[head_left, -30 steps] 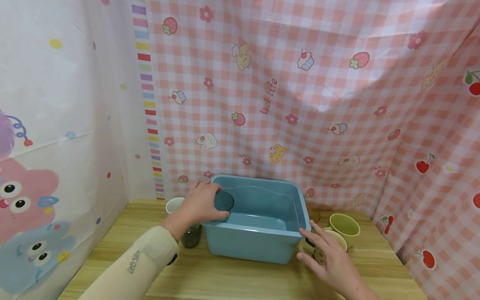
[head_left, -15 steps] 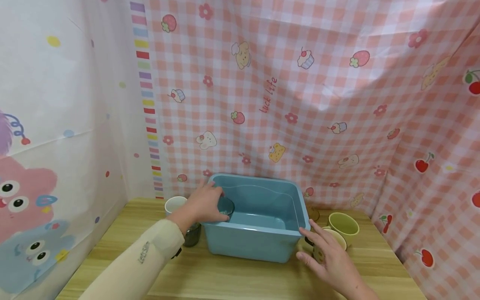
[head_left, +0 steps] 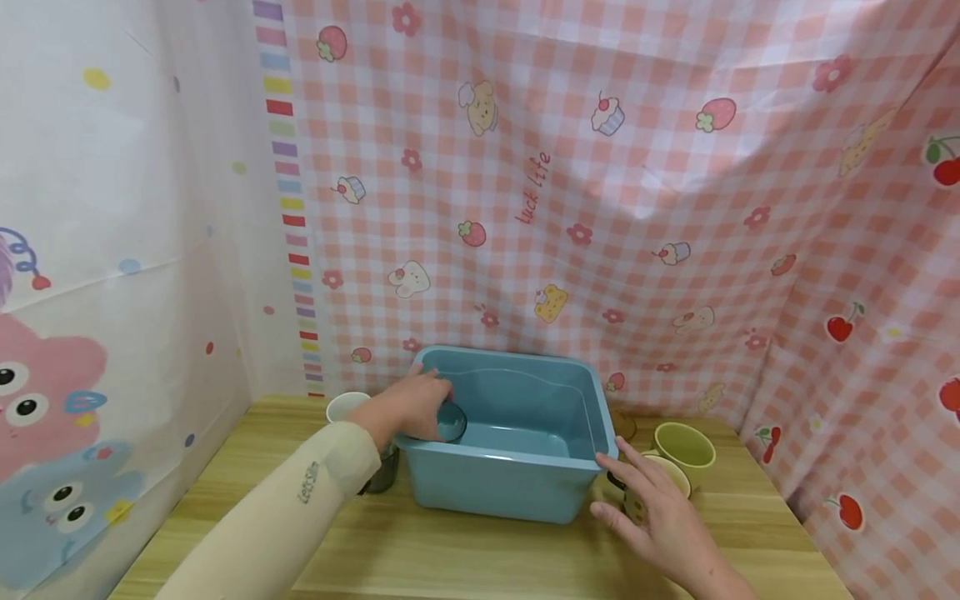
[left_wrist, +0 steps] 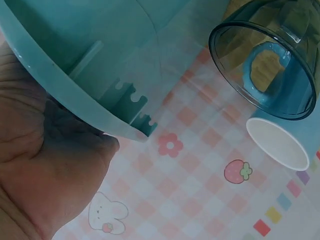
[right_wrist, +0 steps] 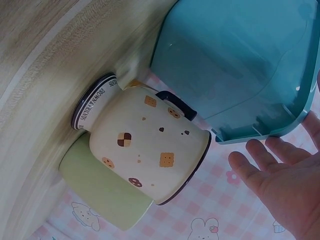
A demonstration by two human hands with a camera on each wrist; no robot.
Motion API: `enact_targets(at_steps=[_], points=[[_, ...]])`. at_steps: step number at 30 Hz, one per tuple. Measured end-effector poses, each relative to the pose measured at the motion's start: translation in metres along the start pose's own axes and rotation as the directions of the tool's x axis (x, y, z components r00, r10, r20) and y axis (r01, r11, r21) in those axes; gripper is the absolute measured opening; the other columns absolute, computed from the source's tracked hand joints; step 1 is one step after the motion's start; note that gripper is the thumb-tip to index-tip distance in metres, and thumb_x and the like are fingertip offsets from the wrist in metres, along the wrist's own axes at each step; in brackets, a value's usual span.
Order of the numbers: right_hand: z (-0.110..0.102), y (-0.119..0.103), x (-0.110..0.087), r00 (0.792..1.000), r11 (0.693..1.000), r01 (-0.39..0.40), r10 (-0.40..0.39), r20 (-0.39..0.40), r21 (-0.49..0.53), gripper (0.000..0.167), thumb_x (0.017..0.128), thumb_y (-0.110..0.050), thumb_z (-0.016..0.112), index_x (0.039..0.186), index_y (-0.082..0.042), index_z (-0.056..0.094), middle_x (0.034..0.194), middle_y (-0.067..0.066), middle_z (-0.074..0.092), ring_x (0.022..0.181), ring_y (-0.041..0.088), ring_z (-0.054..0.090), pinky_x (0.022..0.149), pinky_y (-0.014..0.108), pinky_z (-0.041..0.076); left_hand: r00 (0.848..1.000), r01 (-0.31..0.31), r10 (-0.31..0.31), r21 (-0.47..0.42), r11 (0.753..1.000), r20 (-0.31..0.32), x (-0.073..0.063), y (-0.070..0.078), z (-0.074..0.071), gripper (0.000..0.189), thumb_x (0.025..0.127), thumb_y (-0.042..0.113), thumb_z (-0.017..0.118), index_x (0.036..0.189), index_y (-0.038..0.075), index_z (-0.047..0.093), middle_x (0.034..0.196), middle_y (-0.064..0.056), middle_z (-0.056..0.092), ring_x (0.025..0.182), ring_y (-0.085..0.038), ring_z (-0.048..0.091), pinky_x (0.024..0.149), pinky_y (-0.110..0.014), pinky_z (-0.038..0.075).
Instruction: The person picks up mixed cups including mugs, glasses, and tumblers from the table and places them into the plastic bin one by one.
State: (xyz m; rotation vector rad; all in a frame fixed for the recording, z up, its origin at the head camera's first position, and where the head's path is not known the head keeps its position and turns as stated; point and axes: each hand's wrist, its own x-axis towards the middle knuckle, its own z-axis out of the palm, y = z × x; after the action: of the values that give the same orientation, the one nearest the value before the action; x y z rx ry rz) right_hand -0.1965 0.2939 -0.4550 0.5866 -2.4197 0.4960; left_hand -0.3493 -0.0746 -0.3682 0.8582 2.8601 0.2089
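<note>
My left hand [head_left: 414,406] reaches over the left rim of the light blue plastic bin [head_left: 502,487] and grips a dark teal glass [head_left: 452,422] inside, near the left wall. In the left wrist view, the bin's wall hides the fingers of that hand [left_wrist: 55,155] and the glass they hold. My right hand [head_left: 656,521] has its fingers spread, the fingertips at the bin's right rim. Right beside it stands a cream mug [right_wrist: 145,145] with cookie prints and a dark handle.
Left of the bin are another dark glass [left_wrist: 265,65] and a light blue cup [left_wrist: 278,142] with a white inside. A green cup [head_left: 685,447] and an amber glass [head_left: 624,425] stand at the right. A pink checked cloth [head_left: 525,192] hangs behind the wooden table [head_left: 480,567].
My left hand has moved right and down into the bin, lowering the teal glass deeper along the left wall. The right hand has stayed at the right rim.
</note>
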Motion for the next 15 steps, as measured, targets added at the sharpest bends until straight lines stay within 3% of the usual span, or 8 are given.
enact_targets(at_steps=[6, 15], points=[[0.0, 0.0, 0.001, 1.0, 1.0, 0.006, -0.006, -0.008, -0.004, 0.068, 0.085, -0.032, 0.091, 0.148, -0.028, 0.065, 0.157, 0.016, 0.059, 0.134, 0.033, 0.063, 0.088, 0.051, 0.06, 0.997, 0.012, -0.014, 0.02, 1.0, 0.08, 0.004, 0.005, -0.002, 0.046, 0.091, 0.016, 0.083, 0.133, 0.006, 0.067, 0.145, -0.012, 0.068, 0.163, -0.041, 0.03, 0.137, -0.057, 0.008], [0.002, 0.001, 0.0, 1.0, 1.0, -0.012, 0.012, 0.009, 0.002, 0.067, 0.087, -0.033, 0.09, 0.148, -0.029, 0.064, 0.159, 0.015, 0.057, 0.135, 0.034, 0.062, 0.089, 0.052, 0.059, 0.992, 0.003, -0.016, 0.104, 0.995, 0.127, 0.009, 0.013, 0.0, 0.037, 0.093, 0.006, 0.074, 0.13, 0.008, 0.068, 0.147, -0.011, 0.067, 0.162, -0.039, 0.033, 0.137, -0.056, 0.01]])
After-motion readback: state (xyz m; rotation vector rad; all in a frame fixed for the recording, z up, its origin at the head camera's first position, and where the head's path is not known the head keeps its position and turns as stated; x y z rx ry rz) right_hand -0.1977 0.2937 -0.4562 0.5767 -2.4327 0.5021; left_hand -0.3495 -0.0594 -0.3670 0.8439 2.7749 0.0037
